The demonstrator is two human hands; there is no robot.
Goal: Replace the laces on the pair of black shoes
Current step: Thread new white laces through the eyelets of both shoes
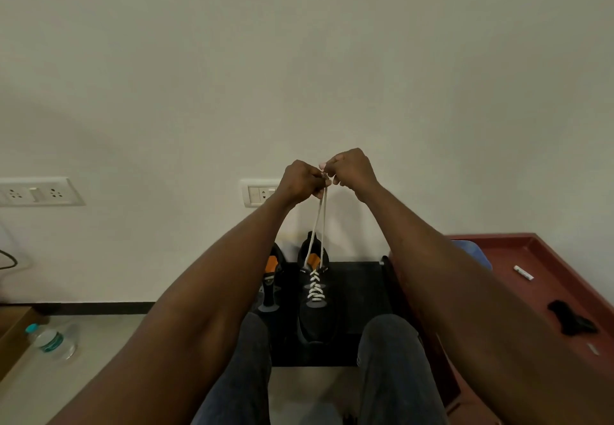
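Two black shoes stand on a black mat [358, 295] by the wall. The right shoe [314, 311] carries a white lace [315, 287] crossed through its eyelets. Both lace ends [319, 222] run up from it, pulled taut. My left hand [300, 180] and my right hand [350, 169] are raised side by side above the shoes, and each pinches a lace end where they meet. The left shoe [270, 287] has an orange tongue and shows no lace; my left forearm hides part of it.
A red-brown tray [531, 258] lies at the right with a dark lace bundle [571, 320] and a small white piece [523, 272]. A water bottle [53, 340] lies on the floor at left. Wall sockets [38, 192] sit low on the wall. My knees are below.
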